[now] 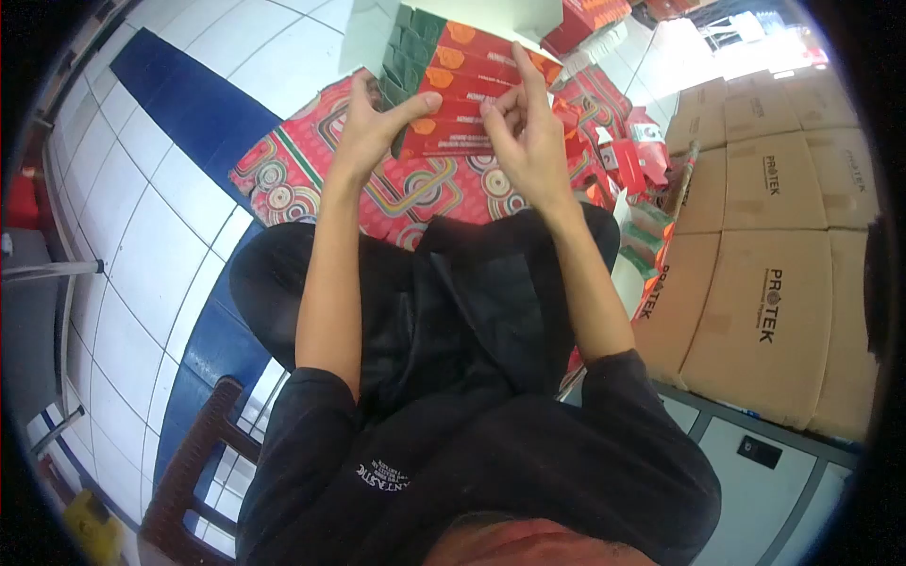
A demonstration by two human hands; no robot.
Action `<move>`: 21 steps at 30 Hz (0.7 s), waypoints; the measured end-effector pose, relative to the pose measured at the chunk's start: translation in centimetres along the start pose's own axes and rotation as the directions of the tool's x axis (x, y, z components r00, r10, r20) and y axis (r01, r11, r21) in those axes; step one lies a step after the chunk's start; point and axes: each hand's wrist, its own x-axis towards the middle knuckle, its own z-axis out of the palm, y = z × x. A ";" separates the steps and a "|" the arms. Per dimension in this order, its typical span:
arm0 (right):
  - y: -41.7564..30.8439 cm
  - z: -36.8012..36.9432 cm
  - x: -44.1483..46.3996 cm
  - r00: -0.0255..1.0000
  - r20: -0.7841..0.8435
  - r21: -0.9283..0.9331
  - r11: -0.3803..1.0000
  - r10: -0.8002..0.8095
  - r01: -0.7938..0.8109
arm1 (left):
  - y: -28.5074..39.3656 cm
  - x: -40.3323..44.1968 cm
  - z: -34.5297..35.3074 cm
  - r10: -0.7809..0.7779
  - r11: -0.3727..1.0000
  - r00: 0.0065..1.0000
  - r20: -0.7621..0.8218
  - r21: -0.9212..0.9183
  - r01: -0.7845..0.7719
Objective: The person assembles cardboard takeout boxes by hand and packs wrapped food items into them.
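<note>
A row of red-and-green packets [467, 90] with orange pictures and white print is in front of me, over the patterned mat. My left hand [382, 123] grips its left end, thumb across the red faces and fingers at the green ends. At the right side, my right hand [531, 137] holds the packets, index finger stretched along them, thumb on the near part and the other fingers curled. Behind the packets rises an open white box flap [514, 17]. Whether the packets sit inside that box is not clear.
I sit cross-legged on a red patterned mat [406, 198]. Brown PROTEK cartons [769, 292] are stacked at my right, beside more red-and-green packets [646, 236] and red boxes [623, 165]. A brown plastic stool [193, 462] stands lower left on the tiled floor [123, 245].
</note>
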 end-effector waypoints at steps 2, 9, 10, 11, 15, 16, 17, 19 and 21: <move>1.0 -1.1 1.0 0.997 0.068 -0.010 0.999 -0.033 0.034 | 0.0 0.3 -0.5 0.080 0.992 0.995 -0.055 0.107 -0.073; 22.6 -6.5 4.8 0.899 -0.423 -0.125 0.975 0.115 -0.184 | -0.4 0.9 -1.9 0.151 0.958 0.964 -0.219 0.272 -0.088; 29.6 -7.7 3.6 0.887 -0.452 -0.229 0.947 0.100 -0.224 | -0.4 0.8 -1.8 0.154 0.957 0.964 -0.217 0.276 -0.091; 34.3 -8.6 2.6 0.875 -0.478 -0.327 0.907 0.083 -0.265 | -0.4 0.8 -1.7 0.154 0.959 0.961 -0.232 0.269 -0.089; 35.7 -9.5 0.1 0.496 -0.294 0.401 0.577 0.817 -0.712 | 1.4 0.1 -0.9 0.091 0.965 0.967 -0.237 0.260 -0.027; 35.2 -9.5 0.7 0.442 -0.413 0.164 0.542 0.796 -0.824 | 1.1 0.0 -0.7 0.087 0.964 0.970 -0.225 0.266 -0.024; 34.6 -9.6 1.6 0.413 -0.529 -0.070 0.447 0.741 -0.892 | 0.7 0.2 -0.7 0.111 0.967 0.968 -0.227 0.251 -0.052; 37.2 -9.4 0.6 0.451 -0.545 -0.227 0.393 0.707 -0.891 | 0.5 0.6 -0.8 0.147 0.966 0.965 -0.218 0.242 -0.092; 37.8 -8.5 0.3 0.486 -0.441 -0.566 0.187 0.754 -0.803 | 0.3 0.7 -1.1 0.093 0.950 0.969 -0.230 0.312 -0.017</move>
